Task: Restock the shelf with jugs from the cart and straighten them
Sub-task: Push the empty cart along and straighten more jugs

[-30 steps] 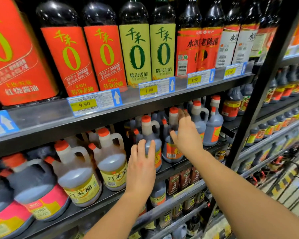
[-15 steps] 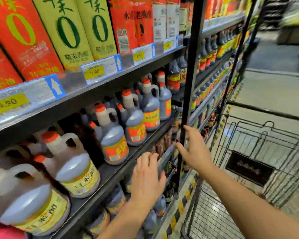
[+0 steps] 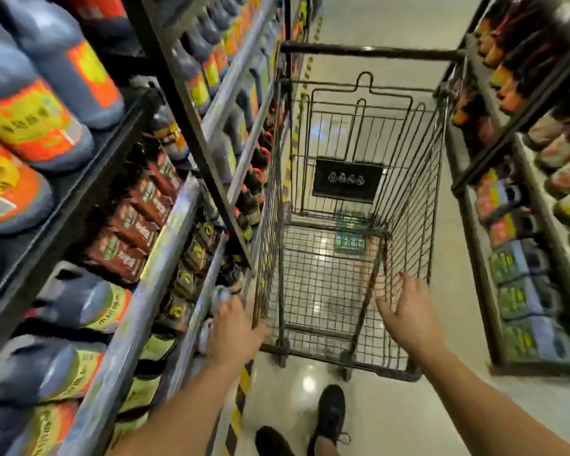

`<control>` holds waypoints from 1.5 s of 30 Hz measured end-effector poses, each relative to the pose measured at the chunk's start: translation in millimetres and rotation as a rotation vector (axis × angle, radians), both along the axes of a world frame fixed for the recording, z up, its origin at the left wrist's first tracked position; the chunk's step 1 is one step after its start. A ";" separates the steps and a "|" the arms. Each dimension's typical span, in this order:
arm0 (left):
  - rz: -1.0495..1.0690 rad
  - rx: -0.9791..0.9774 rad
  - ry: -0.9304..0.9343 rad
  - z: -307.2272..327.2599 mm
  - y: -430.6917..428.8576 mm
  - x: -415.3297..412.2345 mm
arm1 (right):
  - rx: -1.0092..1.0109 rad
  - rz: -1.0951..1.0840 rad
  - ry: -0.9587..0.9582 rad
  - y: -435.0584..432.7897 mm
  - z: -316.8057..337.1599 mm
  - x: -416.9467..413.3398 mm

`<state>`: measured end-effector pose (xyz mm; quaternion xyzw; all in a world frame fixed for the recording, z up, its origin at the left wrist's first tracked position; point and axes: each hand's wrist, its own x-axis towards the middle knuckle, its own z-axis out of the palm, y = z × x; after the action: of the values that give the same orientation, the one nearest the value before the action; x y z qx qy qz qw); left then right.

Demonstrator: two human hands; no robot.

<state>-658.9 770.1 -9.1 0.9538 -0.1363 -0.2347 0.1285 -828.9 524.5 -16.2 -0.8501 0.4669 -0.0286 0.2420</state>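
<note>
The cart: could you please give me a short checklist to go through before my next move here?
1. Jugs in the cart: not ok; only bare wire shows, no jug.
2. Left hand free: ok; it seems to hold nothing, by the cart's near left corner.
3. Right hand free: ok; open, fingers spread over the near right side.
4. Cart close to the shelf: ok; its left side runs along it.
5. Shoes clear of the cart: ok; behind its near end.
6. Shelf jugs straight: cannot tell; blurred.
</note>
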 end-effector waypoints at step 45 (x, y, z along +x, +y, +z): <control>0.347 -0.131 -0.204 -167.6 -299.6 223.6 | -0.174 -0.309 0.146 -248.3 -141.6 163.9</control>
<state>-435.4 470.5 -176.7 0.9714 0.0028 -0.1021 0.2142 -665.0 276.2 -157.9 -0.7859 0.6039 -0.0440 0.1258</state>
